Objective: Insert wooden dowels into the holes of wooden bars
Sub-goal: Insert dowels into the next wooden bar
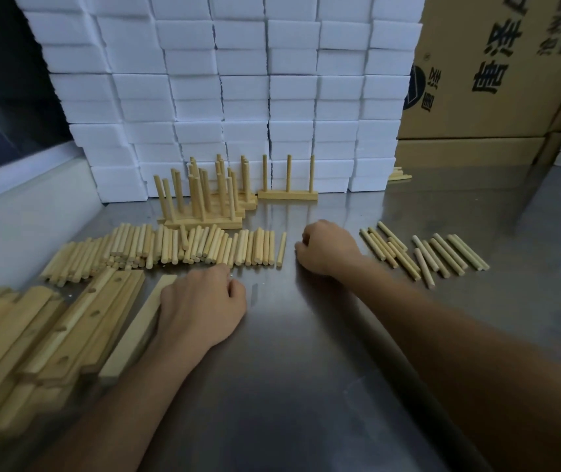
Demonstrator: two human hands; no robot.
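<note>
Cardboard cartons (497, 63) at my far right carry large black Chinese characters I can't fully read. White foam blocks (224, 90) wall off the back of the steel table (306, 369). My left hand (200, 304) curls beside a wooden bar (136, 325); my right hand (327, 247) is fisted, apparently holding nothing, between two spreads of dowels (187, 247). Finished bars with upright dowels (200, 199) stand behind.

Two bare forearms are showing from the lower edge of the frame, no sleeve reaching into view on either. The left hand (200, 301) is wearing no glove, ring, or band. The right hand (327, 248) is likewise showing no glove, ring or watch; its wrist is bare. No markings are appearing on either arm. Nails are not discernible.
</note>
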